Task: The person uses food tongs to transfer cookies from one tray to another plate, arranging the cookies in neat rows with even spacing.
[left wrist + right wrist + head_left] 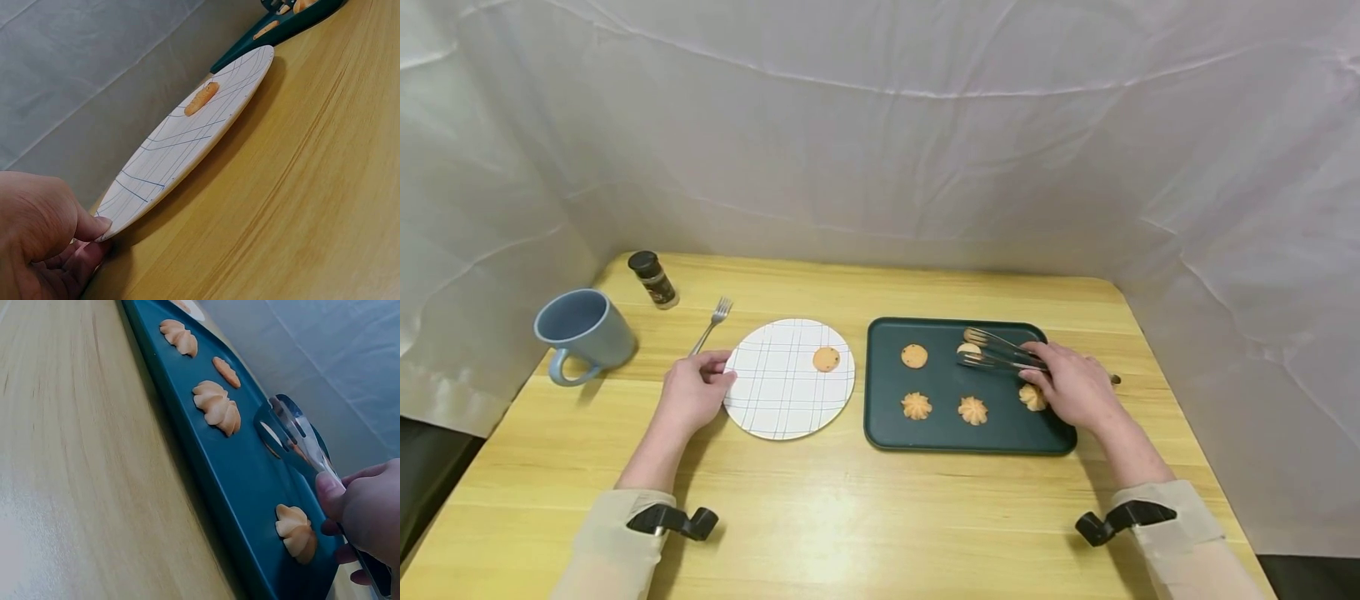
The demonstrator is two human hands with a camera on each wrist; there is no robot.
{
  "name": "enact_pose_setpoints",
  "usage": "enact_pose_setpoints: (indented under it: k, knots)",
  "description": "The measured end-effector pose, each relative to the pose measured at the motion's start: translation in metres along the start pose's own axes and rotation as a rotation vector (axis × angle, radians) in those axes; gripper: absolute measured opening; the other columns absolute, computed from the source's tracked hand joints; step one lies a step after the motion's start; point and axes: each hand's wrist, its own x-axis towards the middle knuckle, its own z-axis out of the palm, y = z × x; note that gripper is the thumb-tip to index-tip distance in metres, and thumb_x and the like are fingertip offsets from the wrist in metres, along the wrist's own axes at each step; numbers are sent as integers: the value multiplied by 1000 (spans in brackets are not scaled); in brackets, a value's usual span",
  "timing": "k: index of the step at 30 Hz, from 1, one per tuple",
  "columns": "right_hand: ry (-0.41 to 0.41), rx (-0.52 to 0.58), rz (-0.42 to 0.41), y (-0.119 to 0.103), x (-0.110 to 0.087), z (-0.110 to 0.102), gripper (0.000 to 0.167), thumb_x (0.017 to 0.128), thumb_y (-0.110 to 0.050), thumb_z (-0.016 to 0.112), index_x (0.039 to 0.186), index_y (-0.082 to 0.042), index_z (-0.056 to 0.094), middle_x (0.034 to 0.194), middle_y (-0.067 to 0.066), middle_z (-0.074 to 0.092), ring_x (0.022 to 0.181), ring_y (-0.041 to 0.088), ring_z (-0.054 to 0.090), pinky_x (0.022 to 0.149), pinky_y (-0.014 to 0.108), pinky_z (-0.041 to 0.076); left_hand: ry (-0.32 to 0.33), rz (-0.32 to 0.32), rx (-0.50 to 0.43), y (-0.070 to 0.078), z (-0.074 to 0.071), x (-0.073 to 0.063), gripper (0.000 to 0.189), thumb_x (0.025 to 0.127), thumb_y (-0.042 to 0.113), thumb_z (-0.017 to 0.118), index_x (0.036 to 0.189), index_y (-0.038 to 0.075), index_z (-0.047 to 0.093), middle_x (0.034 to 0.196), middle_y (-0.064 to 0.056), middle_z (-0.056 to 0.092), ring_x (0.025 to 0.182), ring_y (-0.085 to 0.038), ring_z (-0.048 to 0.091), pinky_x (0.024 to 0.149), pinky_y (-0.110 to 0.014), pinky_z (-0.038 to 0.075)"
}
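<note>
My left hand [692, 390] pinches the left rim of a round white plate [767, 392] with blue lines, thumb on top and fingers beneath. One flat round cookie [826, 359] lies on the plate, right of its middle. Over the dark green tray [945, 433], my right hand [1078, 387] holds metal tongs [294, 428] with slotted ends. The tong ends stand around a round cookie [967, 349] in the tray's back row; whether they grip it I cannot tell. Another round cookie [913, 356] and three swirled cookies [973, 410] lie on the tray.
A blue mug [583, 337] stands at the table's left, with a black-capped spice jar [653, 280] behind it. A fork [712, 323] lies between mug and plate, its handle end behind my left hand. White cloth [880, 167] hangs around the table's back and sides.
</note>
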Motion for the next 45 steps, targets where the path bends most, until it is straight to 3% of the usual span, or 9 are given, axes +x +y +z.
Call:
enact_pose_setpoints:
  k: [18,28,45]
  knots:
    - [-16,-21,10,1,0,1,46,109,-34,60,147,-8,57,129,22,66,105,45,67,80,63,51,21,23,7,1,0,-1,35,101,6,67,135,-5,67,114,-20,70,98,-29,65,79,-30,50]
    - [55,-45,-35,1,-1,2,40,107,-32,65,140,-10,61,109,15,69,87,38,68,67,57,51,13,0,0,1,0,-1,36,102,6,66,136,-4,66,115,-19,70,100,-29,64,82,-34,51]
    - [69,-21,-60,-21,3,-4,42,107,-31,65,143,-11,61,119,16,71,91,36,69,69,54,54,4,0,-9,0,0,0,37,101,7,66,137,-3,66,116,-19,70,100,-29,64,80,-30,51]
